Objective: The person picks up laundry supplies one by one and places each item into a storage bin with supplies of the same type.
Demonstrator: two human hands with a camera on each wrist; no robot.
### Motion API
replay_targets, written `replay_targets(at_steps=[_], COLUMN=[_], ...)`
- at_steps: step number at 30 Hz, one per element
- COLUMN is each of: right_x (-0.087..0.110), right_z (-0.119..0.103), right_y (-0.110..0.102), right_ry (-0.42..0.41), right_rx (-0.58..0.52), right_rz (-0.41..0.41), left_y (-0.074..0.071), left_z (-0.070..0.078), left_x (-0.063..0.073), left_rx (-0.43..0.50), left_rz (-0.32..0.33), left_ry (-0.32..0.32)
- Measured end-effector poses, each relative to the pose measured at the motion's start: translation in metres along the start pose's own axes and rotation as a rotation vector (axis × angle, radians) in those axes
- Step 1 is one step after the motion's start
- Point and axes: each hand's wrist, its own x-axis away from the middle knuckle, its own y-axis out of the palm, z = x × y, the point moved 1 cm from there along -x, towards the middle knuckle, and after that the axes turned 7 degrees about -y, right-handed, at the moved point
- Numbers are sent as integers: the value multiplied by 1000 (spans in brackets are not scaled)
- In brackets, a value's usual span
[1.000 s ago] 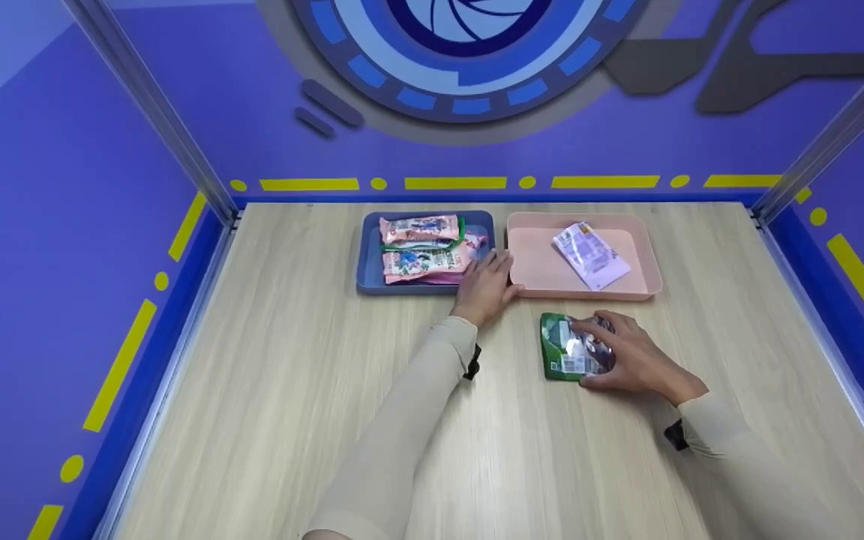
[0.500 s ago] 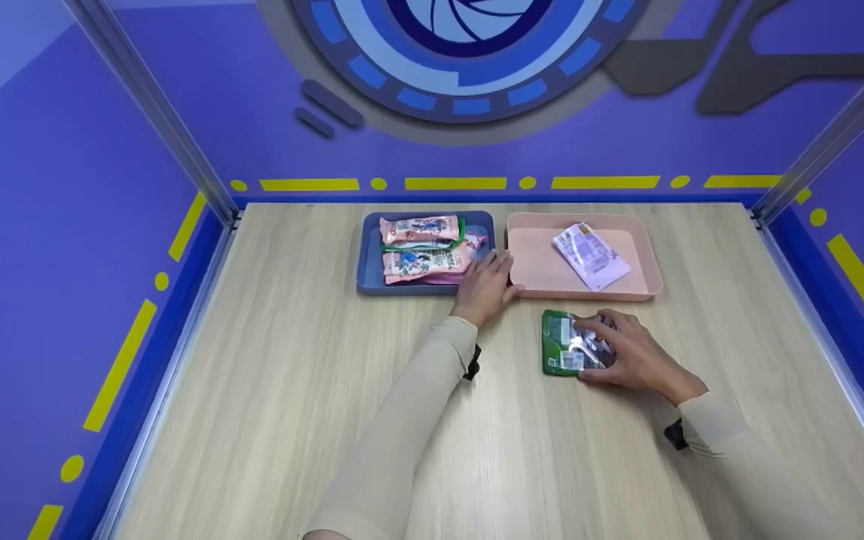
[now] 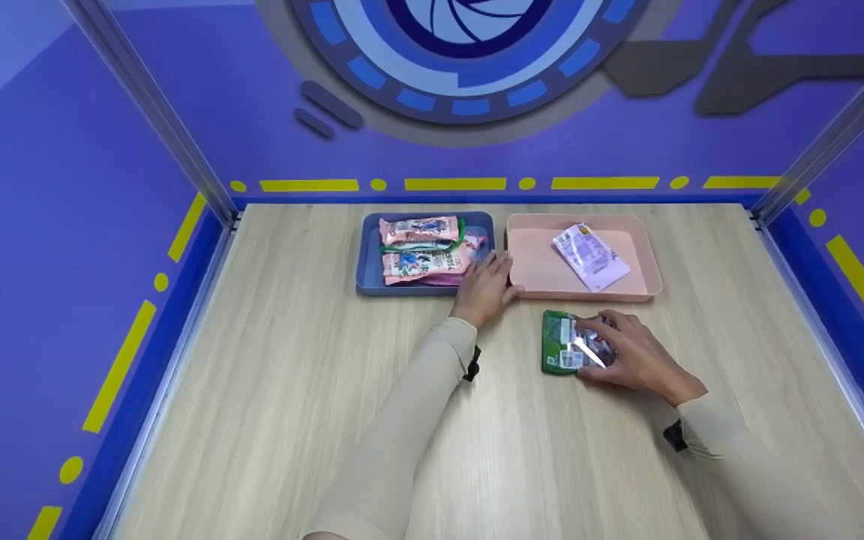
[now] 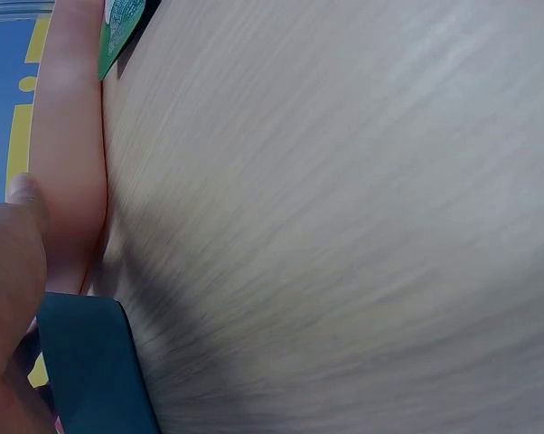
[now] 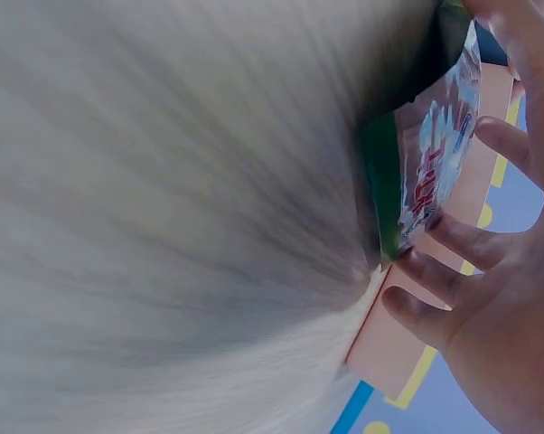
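In the head view my right hand [image 3: 634, 356] holds a green pouch [image 3: 558, 341] with a clear window, thumb at its near edge and fingers over the far edge. Close over the table in front of the pink tray [image 3: 528, 251], the pouch shows a white barcode label. The right wrist view shows my fingers [image 5: 471, 244] along the pouch's [image 5: 430, 176] side, with red lettering on it. My left hand [image 3: 483, 291] rests on the blue tray's [image 3: 362, 262] right end, its thumb touching the pink tray. Pink packets [image 3: 418, 265] lie in the blue tray.
A pale purple packet [image 3: 589, 255] lies slanted in the pink tray. The two trays stand side by side towards the back of the wood-patterned table [image 3: 289, 360]. Blue-purple panels [image 3: 199, 112] with metal corner posts enclose the back and sides.
Over the last second the pouch has shifted slightly away from me and turned a little in my right hand. My left hand and both trays stay in place.
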Motion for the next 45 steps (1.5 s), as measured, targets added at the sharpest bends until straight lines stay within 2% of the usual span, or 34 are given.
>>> replay_targets(at_steps=[17,26,45], right_x=[3,4,5], right_z=[0,0,-3], right_y=[-3,-5,-1], right_ry=[22,-14,-17], right_rx=[45,89,149], right_rz=[19,65,16], left_y=[1,-1,-2], left_z=[0,1,2], left_x=[1,1,2], left_rx=[2,11,1], left_rz=[-1,-9,-6], left_ry=[2,-12,-5])
